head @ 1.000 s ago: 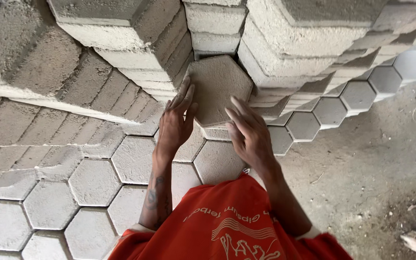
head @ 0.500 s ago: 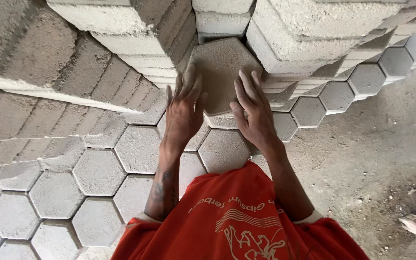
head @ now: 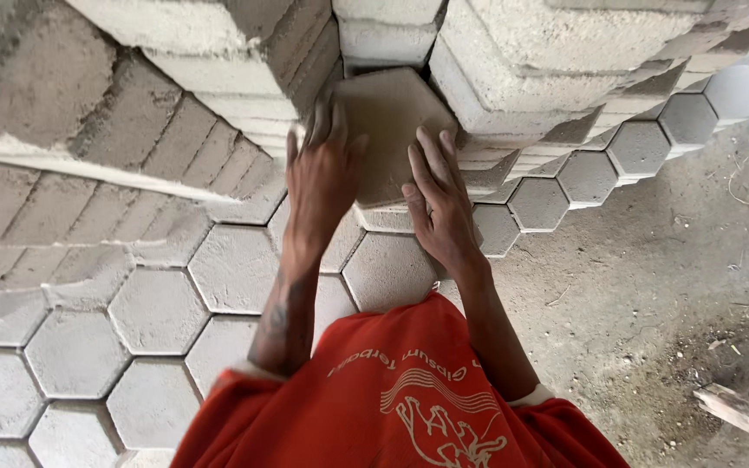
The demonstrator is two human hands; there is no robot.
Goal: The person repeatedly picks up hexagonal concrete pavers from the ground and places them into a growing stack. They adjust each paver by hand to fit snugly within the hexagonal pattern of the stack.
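A grey hexagonal concrete paving block (head: 389,121) is held flat between both my hands, just in front of tall stacks of similar blocks. My left hand (head: 322,173) grips its left edge with fingers spread over the top. My right hand (head: 440,204) clasps its right and near edge. The block hangs above a laid layer of hexagonal pavers (head: 158,308). My orange shirt (head: 392,390) fills the bottom of the view.
Stacks of hexagonal blocks (head: 218,52) rise at the left, and more stacked blocks (head: 548,61) stand at the right. Bare dirt ground (head: 652,286) lies to the right, with a wooden plank (head: 743,416) at the lower right corner.
The camera has come closer and the block with both hands has shifted up and toward the stacks. My grip on the block is tighter, with the hands further onto its surface.
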